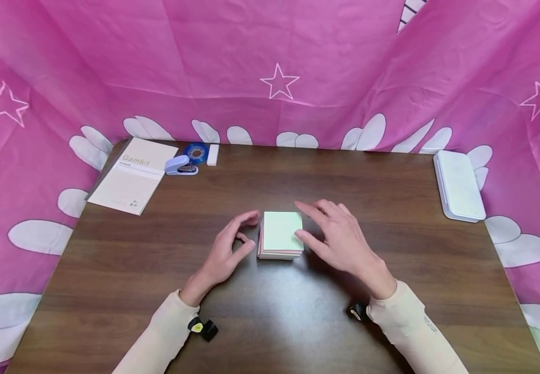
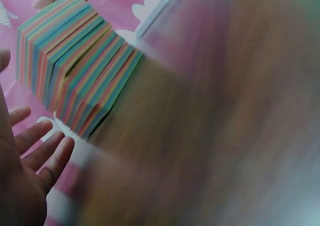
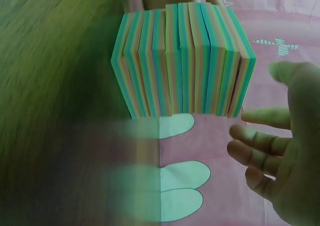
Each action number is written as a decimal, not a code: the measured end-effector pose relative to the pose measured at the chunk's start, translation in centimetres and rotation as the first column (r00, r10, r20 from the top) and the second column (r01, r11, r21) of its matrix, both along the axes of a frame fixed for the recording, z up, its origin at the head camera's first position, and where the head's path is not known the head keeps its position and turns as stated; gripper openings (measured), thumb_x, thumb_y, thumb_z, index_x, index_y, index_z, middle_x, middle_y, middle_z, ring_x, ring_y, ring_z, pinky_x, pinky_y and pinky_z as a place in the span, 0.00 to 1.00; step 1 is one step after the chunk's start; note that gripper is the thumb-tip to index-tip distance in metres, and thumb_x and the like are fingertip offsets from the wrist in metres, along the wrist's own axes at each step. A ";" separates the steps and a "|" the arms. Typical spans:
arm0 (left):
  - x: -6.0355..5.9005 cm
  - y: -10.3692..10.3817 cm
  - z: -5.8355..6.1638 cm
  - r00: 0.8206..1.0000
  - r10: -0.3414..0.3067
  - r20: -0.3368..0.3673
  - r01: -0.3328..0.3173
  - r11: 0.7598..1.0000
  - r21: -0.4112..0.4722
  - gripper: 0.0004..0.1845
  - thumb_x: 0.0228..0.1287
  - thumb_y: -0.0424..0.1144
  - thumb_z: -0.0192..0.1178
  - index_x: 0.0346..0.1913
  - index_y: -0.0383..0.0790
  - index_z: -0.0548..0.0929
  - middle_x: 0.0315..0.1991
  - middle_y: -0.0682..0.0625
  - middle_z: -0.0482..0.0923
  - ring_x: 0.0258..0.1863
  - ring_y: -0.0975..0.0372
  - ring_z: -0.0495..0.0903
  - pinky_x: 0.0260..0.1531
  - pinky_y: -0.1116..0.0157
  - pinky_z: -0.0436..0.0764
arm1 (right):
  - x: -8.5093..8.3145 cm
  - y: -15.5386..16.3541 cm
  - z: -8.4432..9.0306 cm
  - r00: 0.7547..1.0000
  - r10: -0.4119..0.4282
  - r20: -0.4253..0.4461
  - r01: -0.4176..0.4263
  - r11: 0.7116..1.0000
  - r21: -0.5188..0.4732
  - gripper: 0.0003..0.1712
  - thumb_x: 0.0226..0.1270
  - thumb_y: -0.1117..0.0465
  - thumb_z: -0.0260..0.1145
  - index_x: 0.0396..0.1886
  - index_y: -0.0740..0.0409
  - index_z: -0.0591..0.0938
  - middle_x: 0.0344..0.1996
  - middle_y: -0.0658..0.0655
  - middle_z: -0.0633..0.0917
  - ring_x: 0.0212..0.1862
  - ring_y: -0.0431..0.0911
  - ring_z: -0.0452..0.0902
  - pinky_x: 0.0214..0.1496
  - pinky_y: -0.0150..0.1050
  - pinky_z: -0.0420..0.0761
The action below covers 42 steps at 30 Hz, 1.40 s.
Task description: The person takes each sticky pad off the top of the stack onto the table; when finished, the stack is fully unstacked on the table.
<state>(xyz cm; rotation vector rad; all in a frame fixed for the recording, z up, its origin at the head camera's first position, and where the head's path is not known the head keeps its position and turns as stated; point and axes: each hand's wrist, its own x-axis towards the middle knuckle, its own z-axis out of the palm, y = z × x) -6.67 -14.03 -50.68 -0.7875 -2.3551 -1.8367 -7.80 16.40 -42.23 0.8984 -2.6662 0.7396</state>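
A tall stack of sticky notes [image 1: 282, 231] stands on the table, pale green on top. Its sides show many coloured layers, slightly uneven, in the left wrist view [image 2: 75, 61] and the right wrist view. My left hand [image 1: 225, 252] is just left of the stack, fingers loosely bent and holding nothing. On the other side is my right hand [image 1: 342, 239], its thumb tip overlapping the stack's right edge in the head view. The right wrist view has a gap between those relaxed fingers [image 3: 260, 141] and the stack [image 3: 182, 61]. Neither hand grips anything.
On the brown table [image 1: 157, 291], a notebook [image 1: 131, 176] lies far left, beside a light blue stapler [image 1: 178, 166], a blue tape roll [image 1: 197, 153] and a small white block [image 1: 212, 155]. A white case [image 1: 460, 186] lies far right. A pink curtain [image 1: 232, 62] hangs behind.
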 end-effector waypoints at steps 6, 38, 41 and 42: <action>0.3 0.3 -0.5 0.999 -0.026 0.032 0.028 0.998 -0.062 0.40 0.74 0.45 0.74 0.84 0.46 0.71 0.79 0.49 0.73 0.73 0.52 0.75 0.51 0.62 0.85 | 0.2 -0.5 0.0 0.994 0.020 0.104 -0.022 1.000 0.017 0.49 0.62 0.35 0.82 0.78 0.52 0.81 0.36 0.53 0.79 0.31 0.43 0.69 0.34 0.42 0.74; 0.8 0.3 -0.4 0.992 0.021 0.122 0.004 0.981 -0.193 0.50 0.63 0.41 0.84 0.86 0.53 0.69 0.80 0.51 0.71 0.56 0.56 0.80 0.54 0.62 0.82 | -1.9 2.3 0.0 0.958 -0.011 0.286 0.081 0.969 -0.232 0.49 0.47 0.52 0.95 0.71 0.53 0.84 0.38 0.50 0.76 0.41 0.44 0.72 0.40 0.38 0.71; 0.8 0.3 -0.5 0.991 0.020 0.133 0.006 0.981 -0.192 0.50 0.64 0.42 0.84 0.86 0.54 0.69 0.80 0.53 0.70 0.60 0.56 0.79 0.55 0.63 0.82 | -2.6 3.4 -0.4 0.961 -0.040 0.274 0.110 0.964 -0.242 0.48 0.48 0.54 0.94 0.71 0.53 0.84 0.38 0.51 0.76 0.41 0.44 0.72 0.39 0.37 0.70; 0.8 0.3 -0.5 0.991 0.019 0.131 0.006 0.982 -0.190 0.50 0.63 0.42 0.84 0.85 0.54 0.69 0.80 0.53 0.70 0.62 0.56 0.78 0.55 0.63 0.82 | -2.9 3.8 -0.5 0.962 -0.048 0.269 0.117 0.962 -0.246 0.48 0.48 0.55 0.94 0.71 0.53 0.84 0.38 0.51 0.77 0.41 0.45 0.72 0.39 0.37 0.70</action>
